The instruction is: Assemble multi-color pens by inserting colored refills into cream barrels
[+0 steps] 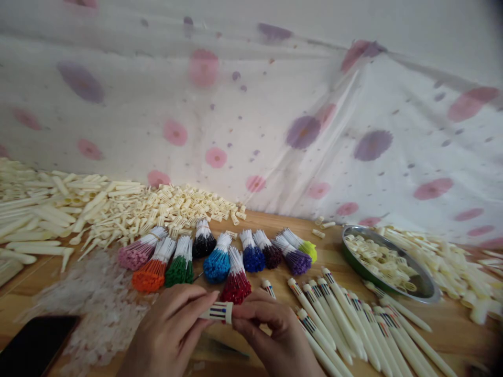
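Note:
My left hand (168, 330) pinches a cream slotted pen top (220, 312) between thumb and fingers. Dark and blue pieces show in its slots. My right hand (271, 327) is closed at the wider right end of that pen top; whatever its fingertips hold is hidden. Just beyond my hands stand rubber-banded refill bundles with white tubes and coloured ends: a red bundle (237, 277) is nearest, with a light blue bundle (217, 259), a green bundle (179, 264) and an orange bundle (151, 269) to its left. Several multicolour pens (338, 314) lie right of my right hand.
A metal bowl (430, 293) at the right holds slotted parts. Cream pen parts (176, 207) are heaped at the back left, and more barrels (451, 272) lie far right. A phone (35, 343) lies front left beside clear plastic bits (102, 309). A flowered sheet (243, 115) hangs behind.

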`<state>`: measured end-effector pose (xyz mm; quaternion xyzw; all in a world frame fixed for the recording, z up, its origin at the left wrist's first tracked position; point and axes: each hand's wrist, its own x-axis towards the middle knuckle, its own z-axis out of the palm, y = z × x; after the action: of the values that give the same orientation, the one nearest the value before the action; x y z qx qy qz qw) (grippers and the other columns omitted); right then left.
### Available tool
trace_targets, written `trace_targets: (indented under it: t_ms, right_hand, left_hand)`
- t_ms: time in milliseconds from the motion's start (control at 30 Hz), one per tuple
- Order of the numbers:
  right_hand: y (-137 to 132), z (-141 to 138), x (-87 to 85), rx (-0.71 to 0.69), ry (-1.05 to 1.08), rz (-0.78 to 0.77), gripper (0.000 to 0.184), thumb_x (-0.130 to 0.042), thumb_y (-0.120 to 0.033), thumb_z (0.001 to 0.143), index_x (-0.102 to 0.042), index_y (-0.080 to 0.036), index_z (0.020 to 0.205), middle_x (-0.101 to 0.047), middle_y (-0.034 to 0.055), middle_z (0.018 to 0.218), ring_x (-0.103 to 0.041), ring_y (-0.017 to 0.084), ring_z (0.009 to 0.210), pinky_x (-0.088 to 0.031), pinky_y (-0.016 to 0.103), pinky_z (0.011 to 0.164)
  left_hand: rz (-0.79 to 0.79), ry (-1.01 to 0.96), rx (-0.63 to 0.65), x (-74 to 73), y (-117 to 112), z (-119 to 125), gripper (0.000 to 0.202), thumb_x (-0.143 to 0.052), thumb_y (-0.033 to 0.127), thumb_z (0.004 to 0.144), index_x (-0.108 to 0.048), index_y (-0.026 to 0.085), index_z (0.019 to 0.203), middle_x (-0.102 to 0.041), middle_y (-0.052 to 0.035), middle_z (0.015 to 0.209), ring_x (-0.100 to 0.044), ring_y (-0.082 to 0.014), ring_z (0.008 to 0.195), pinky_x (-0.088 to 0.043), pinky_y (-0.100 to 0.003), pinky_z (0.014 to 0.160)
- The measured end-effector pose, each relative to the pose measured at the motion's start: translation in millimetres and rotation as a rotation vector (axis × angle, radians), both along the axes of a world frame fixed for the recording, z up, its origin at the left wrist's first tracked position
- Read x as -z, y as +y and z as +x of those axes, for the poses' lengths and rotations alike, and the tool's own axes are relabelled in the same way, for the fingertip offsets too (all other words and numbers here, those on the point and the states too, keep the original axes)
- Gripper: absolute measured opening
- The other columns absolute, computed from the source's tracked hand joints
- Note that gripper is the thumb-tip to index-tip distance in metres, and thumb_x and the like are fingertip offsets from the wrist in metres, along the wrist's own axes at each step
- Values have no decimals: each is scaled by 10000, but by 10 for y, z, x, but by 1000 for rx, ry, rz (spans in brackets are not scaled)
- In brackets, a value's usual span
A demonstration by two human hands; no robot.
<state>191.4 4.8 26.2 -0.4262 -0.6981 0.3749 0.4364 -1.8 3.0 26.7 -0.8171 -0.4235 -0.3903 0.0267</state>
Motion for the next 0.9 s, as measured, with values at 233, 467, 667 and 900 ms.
trace_targets:
  t_ms: [233, 467, 667, 900]
  right_hand:
    - [33, 25, -76, -114, -7, -65, 196, -582, -254, 824, -729, -175, 721, -653, 50, 710, -581, 143, 659, -442, 228, 595]
    - [63, 46, -79, -132, -10, -23, 207, -561, -229, 839, -726, -166, 730, -653, 61, 736, -597, 152, 698, -455, 234, 623]
    - [53, 41, -18, -27, 1, -43, 187, -617, -315, 817, -751, -193, 775, -674, 71, 740, -614, 158, 679, -476, 243, 616]
    - [78, 43, -64, -18, 44, -76, 234, -630, -388, 807, -759, -197, 766, -684, 69, 725, -611, 155, 651, -470, 231, 584]
  left_hand:
    - [-11, -50, 7, 5, 0, 31, 232, -512, 153, 835, -652, 234, 1001, -699, -28, 871, -680, -148, 780, -563, -206, 690]
    - [-76, -148, 19, 38, 37, 28, 171, -570, 239, 832, -687, 248, 956, -716, -17, 841, -696, -131, 740, -568, -166, 653]
    - [-131, -190, 14, 42, 49, 19, 187, -590, 265, 818, -696, 272, 972, -729, -12, 854, -706, -144, 745, -578, -182, 650]
    - [-243, -243, 45, 62, 59, -7, 274, -674, 200, 740, -702, 307, 991, -732, 11, 889, -710, -142, 768, -571, -178, 694]
